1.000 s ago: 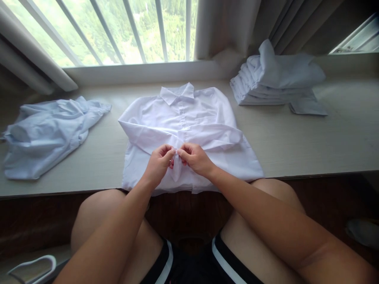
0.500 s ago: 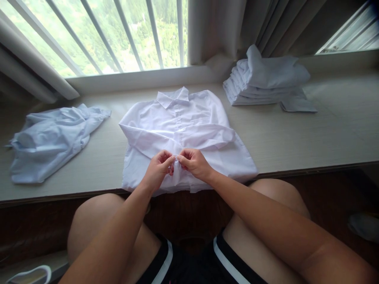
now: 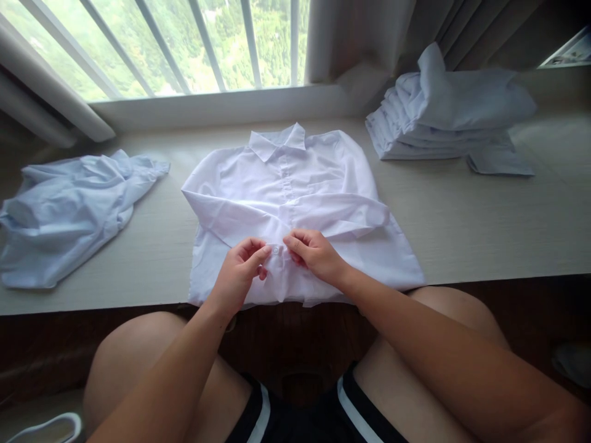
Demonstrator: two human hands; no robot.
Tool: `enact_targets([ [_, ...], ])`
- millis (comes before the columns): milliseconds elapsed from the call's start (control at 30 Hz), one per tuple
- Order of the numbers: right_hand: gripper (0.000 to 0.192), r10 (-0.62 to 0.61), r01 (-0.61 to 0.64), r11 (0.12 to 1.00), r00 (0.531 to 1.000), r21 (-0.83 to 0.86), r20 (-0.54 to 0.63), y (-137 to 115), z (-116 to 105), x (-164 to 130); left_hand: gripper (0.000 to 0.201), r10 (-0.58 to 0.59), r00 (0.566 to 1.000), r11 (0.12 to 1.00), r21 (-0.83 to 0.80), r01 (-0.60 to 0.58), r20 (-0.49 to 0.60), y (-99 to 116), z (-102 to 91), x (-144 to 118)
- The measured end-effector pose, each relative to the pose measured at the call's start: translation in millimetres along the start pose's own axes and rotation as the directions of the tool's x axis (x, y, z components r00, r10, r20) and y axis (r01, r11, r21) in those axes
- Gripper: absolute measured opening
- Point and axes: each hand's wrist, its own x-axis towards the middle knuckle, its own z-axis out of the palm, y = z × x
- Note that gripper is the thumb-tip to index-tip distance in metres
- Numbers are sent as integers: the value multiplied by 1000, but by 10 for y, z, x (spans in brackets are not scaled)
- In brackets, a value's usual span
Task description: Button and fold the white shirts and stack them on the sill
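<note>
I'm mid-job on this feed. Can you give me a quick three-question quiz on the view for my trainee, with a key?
1. Which part of the spread white shirt lies nearest the window?
2. True or false: in the picture, the folded stack sits to the left of the white shirt.
3. What are the left hand and the right hand doing?
A. Lying flat, palms down
B. Pinching the white shirt's cloth
C. Clasped together

Key:
1. The collar.
2. False; it sits to the right.
3. B; a small button shows between them.
</note>
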Motion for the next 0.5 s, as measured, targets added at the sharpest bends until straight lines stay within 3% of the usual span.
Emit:
enact_targets([
  [267,32,-58,96,944,990,-315,130,2,7,24,35,-24,997,948,319,-2,79,-69,-135,-7],
  [333,28,-102,139,910,988,-390,115,-31,-18,24,32,-6,997,925,378,-23,78,-89,-153,-19],
  [433,18,-267,199,764,963,-614,-20,-90,-146,25,30,51,999,941,335,-41,-20,-13,-282,-41],
  [500,36,-338,143,586,938,-798,-80,-92,-266,22,33,89,984,975,213,-56,-151,113,-464,-58],
])
